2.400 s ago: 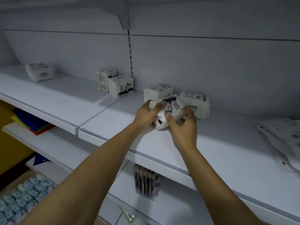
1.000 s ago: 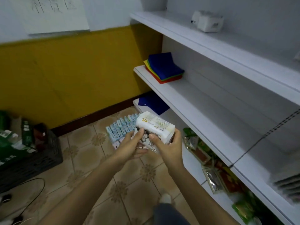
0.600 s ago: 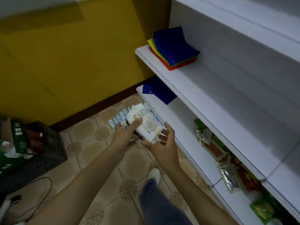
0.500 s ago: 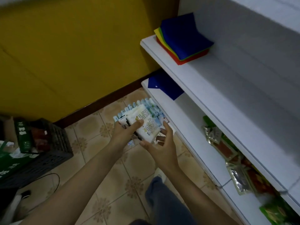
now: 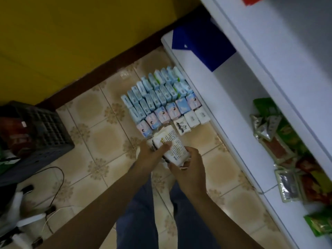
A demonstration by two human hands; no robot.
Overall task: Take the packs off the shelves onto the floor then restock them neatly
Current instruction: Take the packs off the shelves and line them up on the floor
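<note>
White plastic-wrapped packs (image 5: 172,146), at least two stacked, are held just in front of the block of packs (image 5: 158,94) standing on the floor (image 5: 100,133). On the stack, the left hand (image 5: 149,157) pinches with its thumb on top, and the right hand (image 5: 190,169) curls its fingers round the near end. This loose stack could slide apart, or could topple the block's front row when set down. Counted in the block: three white packs (image 5: 191,120) in front, about six pink-and-blue packs (image 5: 168,112) behind, and pale blue rows too blurred to count. One black crate (image 5: 41,126) sits well left of the block.
</note>
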